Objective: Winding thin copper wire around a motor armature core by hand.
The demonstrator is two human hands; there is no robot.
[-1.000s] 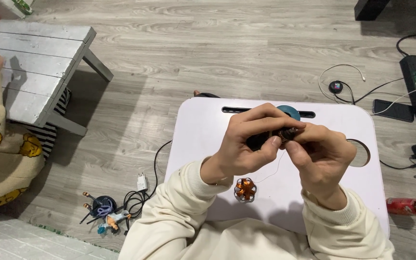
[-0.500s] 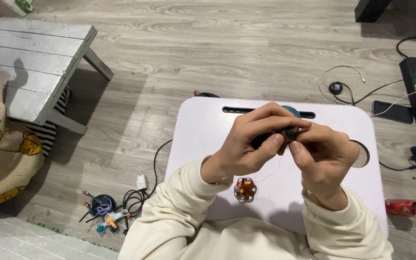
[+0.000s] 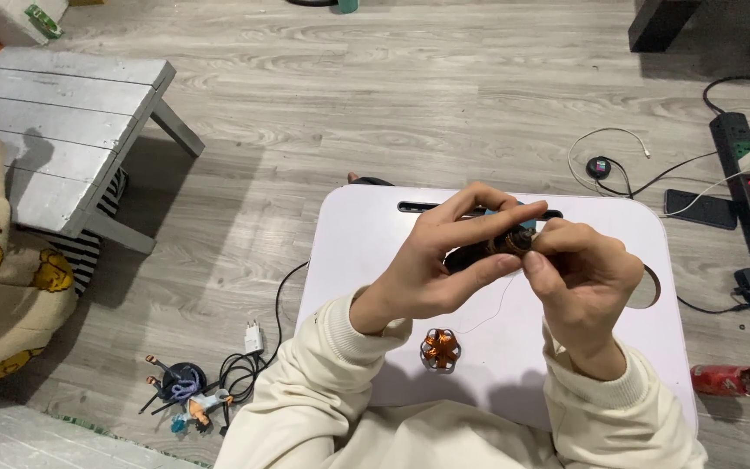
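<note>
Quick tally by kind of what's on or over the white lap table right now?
Hands: 2, left hand and right hand, above the white lap table
Small dark round part, pinched between both hands: 1
Orange coil piece lying on the table: 1
Total: 4

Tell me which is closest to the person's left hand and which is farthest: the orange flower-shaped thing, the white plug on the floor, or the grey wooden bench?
From the left hand:
1. Orange flower-shaped thing, just below on the white table.
2. White plug, on the floor to the left.
3. Grey wooden bench, far upper left.
</note>
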